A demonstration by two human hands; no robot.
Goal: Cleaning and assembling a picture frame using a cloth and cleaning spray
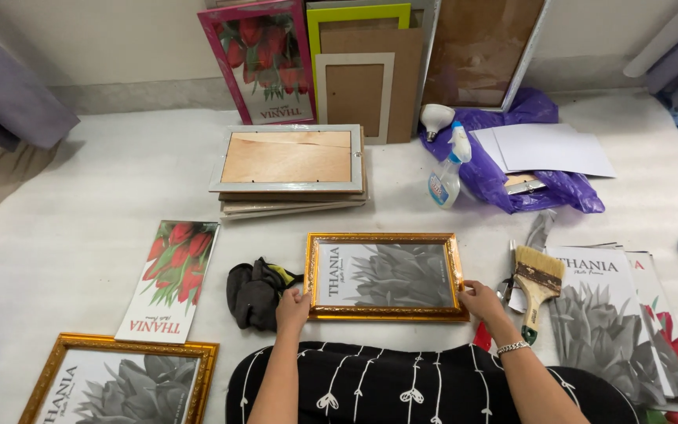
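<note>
A gold picture frame (386,239) with a grey flower print lies flat on the white floor covering in front of me. My left hand (292,308) grips its near left corner. My right hand (482,301), with a bracelet on the wrist, holds its near right corner. A crumpled black cloth (254,293) lies just left of my left hand. A wide paintbrush (537,283) rests to the right of my right hand.
A second gold frame (123,381) lies at the near left, with a red tulip print (170,279) beside it. A stack of frames (292,169) sits behind, a spray bottle (446,177) and purple bag (512,177) to the right. More frames lean on the wall; prints (614,322) lie right.
</note>
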